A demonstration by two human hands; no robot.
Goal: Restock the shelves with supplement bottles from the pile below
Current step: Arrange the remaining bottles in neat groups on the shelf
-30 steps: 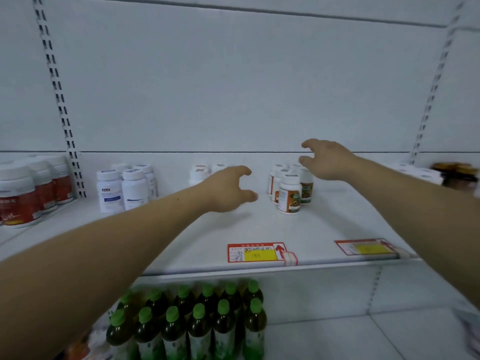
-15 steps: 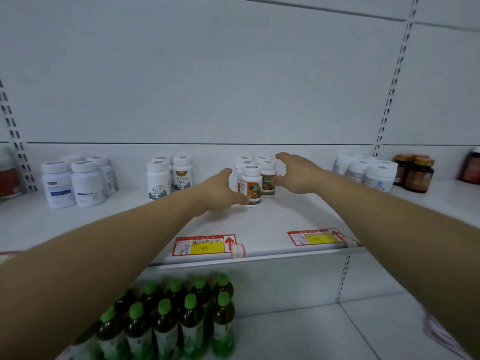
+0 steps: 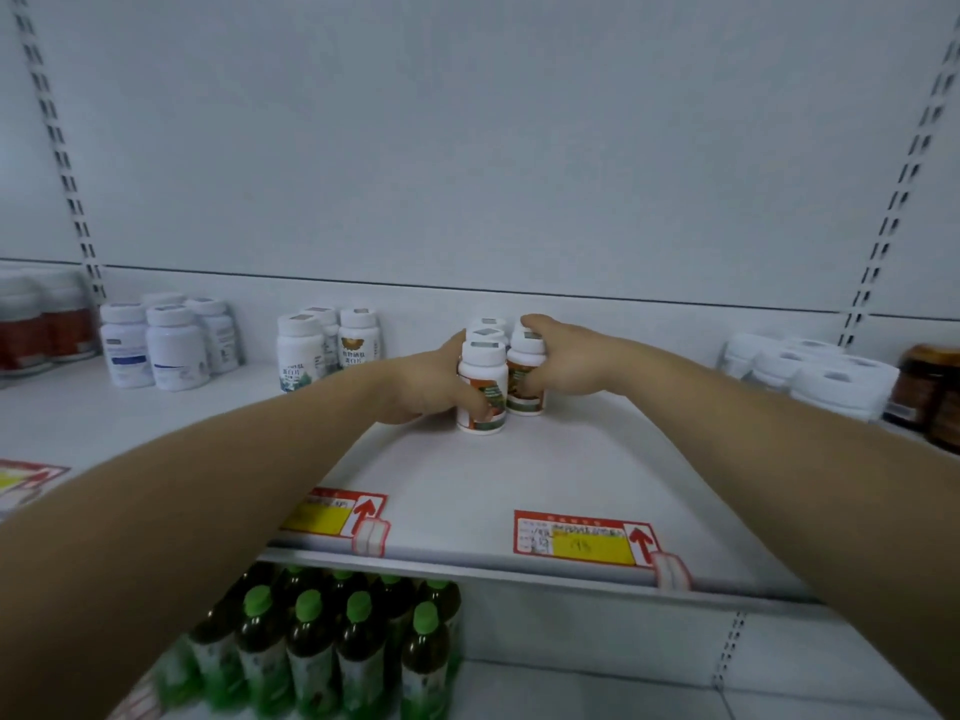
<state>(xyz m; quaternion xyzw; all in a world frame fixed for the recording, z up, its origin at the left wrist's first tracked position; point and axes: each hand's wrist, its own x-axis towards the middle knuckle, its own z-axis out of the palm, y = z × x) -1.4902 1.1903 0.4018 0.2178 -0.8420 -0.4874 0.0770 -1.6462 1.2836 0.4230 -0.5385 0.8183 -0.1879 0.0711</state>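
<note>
Both hands clasp the cluster of orange-labelled supplement bottles (image 3: 483, 387) mid-shelf (image 3: 571, 459): left hand (image 3: 423, 379) wraps the front bottle, right hand (image 3: 558, 358) its neighbour. Squeezing evenly and sliding them low should keep all upright.

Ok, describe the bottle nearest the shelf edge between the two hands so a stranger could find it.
Start at the white upper shelf, above the green-capped drink bottles. Both hands meet at a small cluster near the middle. The bottle is the front one, under the left hand: white cap, orange and green label, closer to the edge than its matching neighbours.
</note>
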